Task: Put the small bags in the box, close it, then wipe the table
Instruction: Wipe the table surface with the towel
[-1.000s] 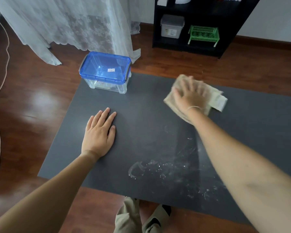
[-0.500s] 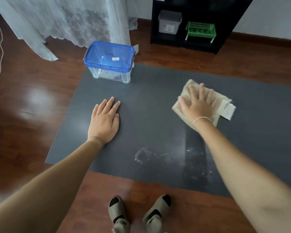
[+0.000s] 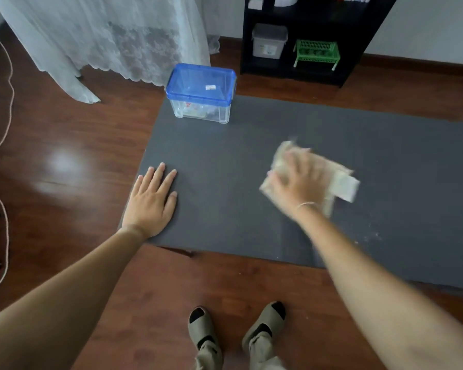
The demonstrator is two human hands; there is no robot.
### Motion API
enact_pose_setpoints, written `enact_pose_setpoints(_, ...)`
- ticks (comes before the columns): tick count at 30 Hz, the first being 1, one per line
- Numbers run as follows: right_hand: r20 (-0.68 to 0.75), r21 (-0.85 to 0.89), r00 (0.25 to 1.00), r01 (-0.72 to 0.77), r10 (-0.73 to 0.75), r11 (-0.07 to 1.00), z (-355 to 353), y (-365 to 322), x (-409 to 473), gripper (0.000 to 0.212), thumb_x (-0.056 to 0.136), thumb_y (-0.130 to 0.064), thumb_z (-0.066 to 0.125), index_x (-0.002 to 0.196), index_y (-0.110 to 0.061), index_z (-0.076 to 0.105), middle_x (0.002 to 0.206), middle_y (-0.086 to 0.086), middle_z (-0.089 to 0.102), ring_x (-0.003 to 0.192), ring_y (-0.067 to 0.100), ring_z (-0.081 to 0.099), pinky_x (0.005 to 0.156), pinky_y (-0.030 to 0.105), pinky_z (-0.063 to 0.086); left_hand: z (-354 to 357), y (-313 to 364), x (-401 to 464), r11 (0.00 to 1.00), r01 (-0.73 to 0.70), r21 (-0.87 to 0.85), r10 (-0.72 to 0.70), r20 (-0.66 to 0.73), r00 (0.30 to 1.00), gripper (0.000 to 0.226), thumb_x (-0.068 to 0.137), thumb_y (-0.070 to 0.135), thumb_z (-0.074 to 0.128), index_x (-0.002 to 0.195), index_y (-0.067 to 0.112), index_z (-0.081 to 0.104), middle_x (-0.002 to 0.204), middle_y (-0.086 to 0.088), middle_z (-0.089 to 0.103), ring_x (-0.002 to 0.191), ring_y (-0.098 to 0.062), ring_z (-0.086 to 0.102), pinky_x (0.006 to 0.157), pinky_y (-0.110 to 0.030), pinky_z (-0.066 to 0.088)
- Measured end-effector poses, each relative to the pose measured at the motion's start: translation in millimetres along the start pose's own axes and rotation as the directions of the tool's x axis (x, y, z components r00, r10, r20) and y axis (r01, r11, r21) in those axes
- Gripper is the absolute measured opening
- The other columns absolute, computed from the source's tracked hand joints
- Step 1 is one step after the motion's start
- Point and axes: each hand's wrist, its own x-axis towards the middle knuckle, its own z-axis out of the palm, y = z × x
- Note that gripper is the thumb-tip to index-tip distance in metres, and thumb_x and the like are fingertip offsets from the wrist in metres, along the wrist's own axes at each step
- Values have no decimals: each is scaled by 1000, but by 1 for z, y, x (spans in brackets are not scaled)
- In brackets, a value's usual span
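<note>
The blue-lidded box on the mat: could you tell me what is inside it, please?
Through the clear wall of the box, under its shut blue lid, lie small colourful bags; their number and print cannot be made out.

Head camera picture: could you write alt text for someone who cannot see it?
Seen from above, a person's right hand presses a beige cloth onto a dark grey table, blurred in mid-wipe, while the left hand lies flat on the table. A clear box with its blue lid shut stands at the far left corner, small bags dimly visible inside.
</note>
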Motion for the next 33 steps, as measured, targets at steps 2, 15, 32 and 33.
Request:
enact_pose_setpoints(2, 91, -48, 894, 444, -439, 895, 22, -57, -51, 64, 82, -63, 28, 141, -37, 29, 155, 6, 25, 137, 40, 25, 113, 56, 13, 2, -3, 0, 1000, -5, 0, 5, 0, 1000, 62, 89, 43, 19, 144, 19, 31, 156, -11, 23, 144, -33, 18, 117, -45, 12)
enact_pose_setpoints(15, 7, -94, 995, 102, -102, 990, 10, -46, -22, 59, 81, -55, 30, 132, -28, 39, 143, 12, 42, 127, 42, 39, 106, 56, 27, 8, -10, 1, 999, -21, -37, 20, -34, 999, 56, 92, 39, 23, 145, 22, 28, 156, -7, 22, 145, -30, 15, 118, -43, 10)
enact_pose_setpoints(32, 262, -45, 775, 604, -575, 795, 12, 7, -90, 62, 84, -67, 15, 142, -48, 13, 158, -10, 12, 145, 27, 1, 114, 56, -3, 7, 54, 17, 984, -146, -99, 145, -11, 989, 48, 97, 24, 35, 144, 16, 31, 156, -12, 22, 144, -35, 14, 118, -48, 8)
enact_pose_setpoints(33, 259, -58, 753, 638, -605, 768, 5, 32, -87, 61, 83, -68, 15, 141, -50, 10, 157, -12, 13, 145, 22, 2, 115, 53, -2, 8, 63, 20, 980, -163, -111, 163, -4, 987, 48, 97, 24, 35, 144, 16, 30, 156, -11, 21, 144, -34, 13, 119, -47, 7)
